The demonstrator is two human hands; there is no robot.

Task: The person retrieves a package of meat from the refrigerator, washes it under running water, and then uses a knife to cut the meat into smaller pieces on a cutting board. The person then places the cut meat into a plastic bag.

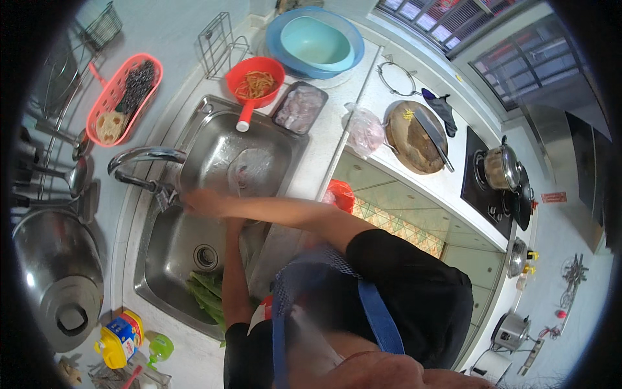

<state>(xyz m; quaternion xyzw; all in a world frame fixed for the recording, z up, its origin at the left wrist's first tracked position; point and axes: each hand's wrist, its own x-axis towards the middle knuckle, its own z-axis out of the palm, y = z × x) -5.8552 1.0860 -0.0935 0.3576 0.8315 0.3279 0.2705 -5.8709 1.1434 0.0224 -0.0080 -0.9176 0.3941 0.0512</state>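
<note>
My right hand (206,202), blurred, is over the divider of the steel double sink (146,272), close beside the base of the chrome faucet (165,194). Whether it touches the faucet cannot be told. My left hand (235,222) lies under my right wrist and is mostly hidden, so its fingers do not show. A clear, roundish thing (252,170), glass or plastic, sits in the far basin. Green leafy vegetables (204,291) rest in the near basin beside my left forearm, close to the drain (205,256).
Beyond the sink are a red strainer (267,70) of orange-brown strips, a tray of pale meat (300,108) and nested blue basins (316,44). Rightward, a cleaver (430,129) lies on a round chopping board (408,146); a pot (500,167) stands on the stove. Yellow bottle (119,340) at left.
</note>
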